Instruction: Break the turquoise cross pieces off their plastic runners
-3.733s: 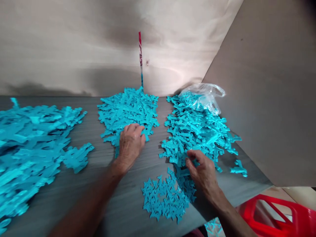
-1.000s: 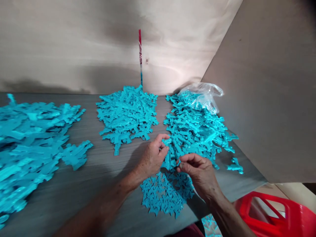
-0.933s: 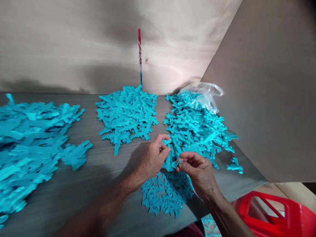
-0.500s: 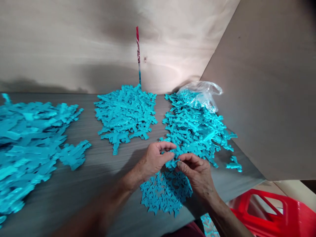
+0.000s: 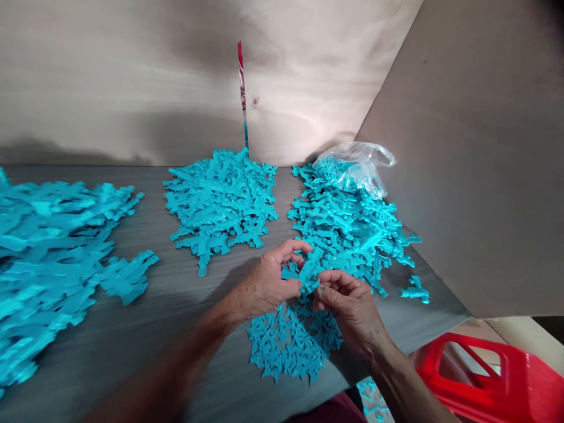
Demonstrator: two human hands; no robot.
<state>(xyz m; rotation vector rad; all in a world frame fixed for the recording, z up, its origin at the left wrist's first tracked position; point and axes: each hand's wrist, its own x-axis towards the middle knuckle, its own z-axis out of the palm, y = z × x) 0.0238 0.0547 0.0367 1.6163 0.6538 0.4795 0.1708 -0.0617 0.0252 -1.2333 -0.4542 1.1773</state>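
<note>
Between my two hands is a flat turquoise plastic piece (image 5: pixel 309 270) with an irregular cut-out outline. My left hand (image 5: pixel 275 281) curls round its left side, the thumb below and the fingers above. At the piece's lower right edge, the thumb and forefinger of my right hand (image 5: pixel 348 299) are pinched together. Just beyond my hands lies a heap of similar turquoise pieces (image 5: pixel 348 229). Under them, near the table's front edge, is a pile of small jagged turquoise bits (image 5: pixel 288 346). Fingers hide part of the held piece.
Another turquoise heap (image 5: pixel 224 200) lies mid-table, and a larger one (image 5: pixel 48 252) at left. A clear plastic bag (image 5: pixel 365 161) rests on the right heap. A thin red-and-blue strip (image 5: pixel 242 94) stands against the back board. A red plastic object (image 5: pixel 511 376) is at lower right.
My left fingers have spread a little wider and shifted slightly up and left around the piece. More of the piece shows now. My right hand keeps its pinch almost in place.
</note>
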